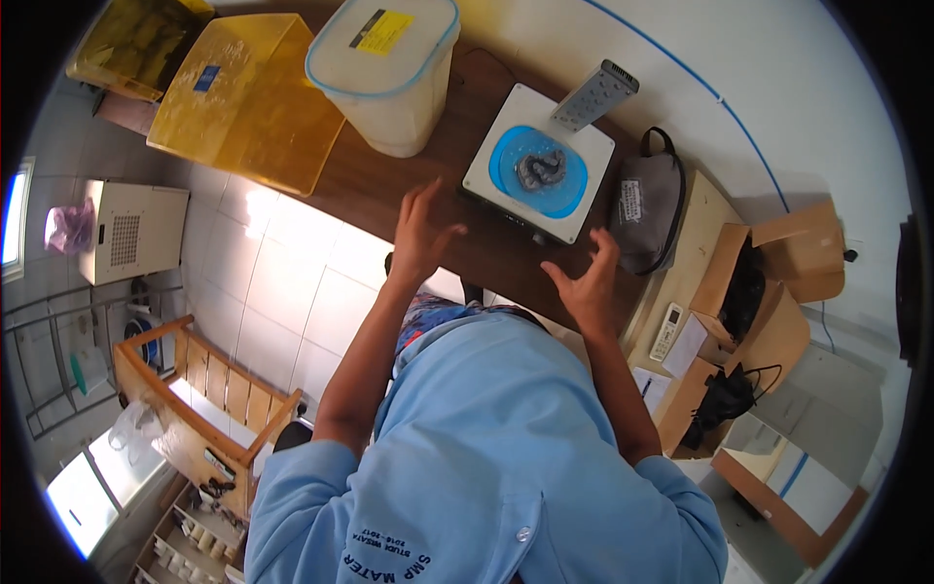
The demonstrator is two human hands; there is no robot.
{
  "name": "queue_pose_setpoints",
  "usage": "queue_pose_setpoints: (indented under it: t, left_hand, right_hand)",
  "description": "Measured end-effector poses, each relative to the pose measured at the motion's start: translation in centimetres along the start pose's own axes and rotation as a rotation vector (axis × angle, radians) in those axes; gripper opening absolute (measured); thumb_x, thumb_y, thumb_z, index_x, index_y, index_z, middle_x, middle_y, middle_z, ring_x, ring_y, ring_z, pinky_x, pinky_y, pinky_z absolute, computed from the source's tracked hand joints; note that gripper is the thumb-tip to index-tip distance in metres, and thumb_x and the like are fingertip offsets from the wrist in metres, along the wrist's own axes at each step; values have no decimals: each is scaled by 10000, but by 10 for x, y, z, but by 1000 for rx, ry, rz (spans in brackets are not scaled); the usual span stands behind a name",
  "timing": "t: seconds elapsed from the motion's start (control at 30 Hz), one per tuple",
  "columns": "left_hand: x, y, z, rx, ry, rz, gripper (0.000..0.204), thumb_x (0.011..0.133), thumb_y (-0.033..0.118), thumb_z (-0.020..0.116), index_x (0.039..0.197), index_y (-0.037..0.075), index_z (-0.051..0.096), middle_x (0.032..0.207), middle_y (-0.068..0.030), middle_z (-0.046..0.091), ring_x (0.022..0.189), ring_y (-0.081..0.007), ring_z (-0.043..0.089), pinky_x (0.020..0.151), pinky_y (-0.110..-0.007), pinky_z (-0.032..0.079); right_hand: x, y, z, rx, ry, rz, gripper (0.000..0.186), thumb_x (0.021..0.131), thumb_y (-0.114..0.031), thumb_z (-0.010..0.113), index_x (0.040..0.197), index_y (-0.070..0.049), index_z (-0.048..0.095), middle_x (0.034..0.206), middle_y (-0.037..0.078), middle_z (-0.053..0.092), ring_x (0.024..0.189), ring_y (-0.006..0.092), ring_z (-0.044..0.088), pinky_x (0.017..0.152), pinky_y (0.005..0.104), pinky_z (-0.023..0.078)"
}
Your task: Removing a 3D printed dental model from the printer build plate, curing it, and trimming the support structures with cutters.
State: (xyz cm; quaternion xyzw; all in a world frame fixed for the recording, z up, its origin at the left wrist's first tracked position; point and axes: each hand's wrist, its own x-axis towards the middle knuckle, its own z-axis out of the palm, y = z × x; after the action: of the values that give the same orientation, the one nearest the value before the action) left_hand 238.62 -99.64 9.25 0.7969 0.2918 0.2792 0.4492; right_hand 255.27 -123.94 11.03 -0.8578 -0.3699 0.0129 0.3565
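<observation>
Left hand and right hand hovered near counter, grips loosely spread, holding nothing. One white device stood on counter, one blue dish on top, dark coil inside. Yellow label marked tub; white label, grey pouch; blue label, one of two amber bins.

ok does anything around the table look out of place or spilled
No spill shows around the blue dish. What looks odd is right of the table: a black bundle juts untidily from an open box.
</observation>
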Motion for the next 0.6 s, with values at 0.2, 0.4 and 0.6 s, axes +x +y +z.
queue_pose_setpoints:
  t: [0.2, 0.4, 0.6]
  left_hand:
    - [22, -9, 34, -32, -63, 37, 854, 773, 255, 876, 1478, 9, 462, 1355, -240, 592, 1263, -399, 586, 1064, -451, 474]
    - [16, -9, 34, -38, -50, 31, 858, 789, 313, 866, 1473, -6, 458, 1334, -262, 602, 1236, -423, 600, 1035, -453, 494]
    - [16, -11, 32, -91, -82, 5, 758, 903, 336, 763, 1501, 0, 440, 1387, -279, 574, 1271, -416, 588, 1053, -441, 486]
  right_hand:
    - [21, 4, 17, -7, -25, -126, 1059, 698, -342, 940, 1465, 60, 330, 1386, 323, 469, 1294, 485, 500, 1074, 506, 452]
    - [18, 16, 34, -2, 45, -171, 926, 728, -275, 923, 1377, 119, 393, 1297, 341, 518, 1191, 505, 561, 1030, 492, 479]
    - [19, 13, 32, 0, 51, -168, 917, 745, -281, 912, 1384, 114, 386, 1294, 339, 520, 1192, 503, 558, 1022, 496, 482]
